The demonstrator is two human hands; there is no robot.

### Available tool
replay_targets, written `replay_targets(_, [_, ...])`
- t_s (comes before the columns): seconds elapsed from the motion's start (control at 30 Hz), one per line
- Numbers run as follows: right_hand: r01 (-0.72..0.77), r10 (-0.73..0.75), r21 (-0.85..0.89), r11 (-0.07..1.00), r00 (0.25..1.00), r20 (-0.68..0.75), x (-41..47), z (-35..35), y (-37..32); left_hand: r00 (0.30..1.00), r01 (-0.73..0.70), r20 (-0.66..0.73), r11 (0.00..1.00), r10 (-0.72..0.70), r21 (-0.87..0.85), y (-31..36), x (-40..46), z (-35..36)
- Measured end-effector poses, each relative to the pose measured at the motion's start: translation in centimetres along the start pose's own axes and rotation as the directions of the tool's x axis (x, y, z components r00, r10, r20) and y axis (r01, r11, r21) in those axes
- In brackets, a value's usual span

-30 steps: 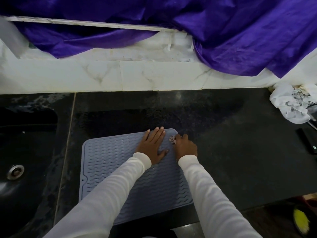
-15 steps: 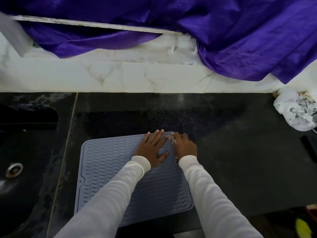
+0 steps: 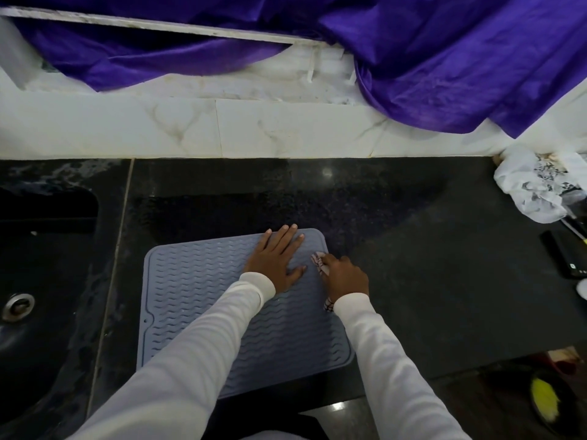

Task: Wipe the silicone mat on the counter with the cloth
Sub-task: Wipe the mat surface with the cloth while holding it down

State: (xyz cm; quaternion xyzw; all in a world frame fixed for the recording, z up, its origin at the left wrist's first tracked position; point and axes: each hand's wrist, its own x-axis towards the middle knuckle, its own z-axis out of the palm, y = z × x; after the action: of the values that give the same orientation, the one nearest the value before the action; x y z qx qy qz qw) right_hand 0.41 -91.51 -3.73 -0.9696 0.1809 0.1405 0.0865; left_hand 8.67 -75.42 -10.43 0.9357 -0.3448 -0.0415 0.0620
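A grey-blue silicone mat point(image 3: 197, 300) with a wavy ribbed surface lies flat on the black counter point(image 3: 428, 281), near its front edge. My left hand point(image 3: 276, 258) presses flat on the mat's far right part, fingers spread. My right hand point(image 3: 344, 276) is closed around a small patterned cloth point(image 3: 319, 261) at the mat's right edge. Only bits of the cloth show, ahead of the fingers and under the wrist.
A black sink point(image 3: 35, 281) with a metal drain point(image 3: 17, 306) sits left of the mat. A crumpled white cloth point(image 3: 533, 188) and a dark flat device point(image 3: 568, 255) lie at the counter's far right. Purple fabric point(image 3: 444, 58) hangs over the white tiled backsplash point(image 3: 190, 128).
My right hand with the cloth has slid back along the mat's right edge, from the far corner toward me. My left hand stays pressed on the mat.
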Motion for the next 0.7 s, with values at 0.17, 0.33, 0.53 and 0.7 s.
replay_targets(0.17, [-0.03, 0.03, -0.046, 0.998, 1.0, -0.003, -1.7, 0.5, -0.3, 1.0, 0.0, 0.0, 1.0, 0.0, -0.013, -0.1, 0.0, 0.1])
replay_targets(0.33, [0.003, -0.008, -0.114, 0.994, 0.999, -0.044, -0.6, 0.2, -0.8, 1.0, -0.004, 0.0, 1.0, 0.004, -0.018, -0.1, 0.0, 0.0])
replay_targets(0.53, [0.006, -0.016, -0.106, 0.994, 0.995, -0.095, 3.9, -0.9, -2.3, 1.0, 0.001, 0.012, 1.0, -0.001, 0.001, -0.1, 0.0, 0.2])
replay_targets(0.7, [0.027, -0.031, -0.048, 0.998, 0.995, -0.099, 5.9, -1.5, -2.4, 1.0, 0.017, 0.019, 1.0, -0.017, 0.003, -0.1, 0.2, 0.2])
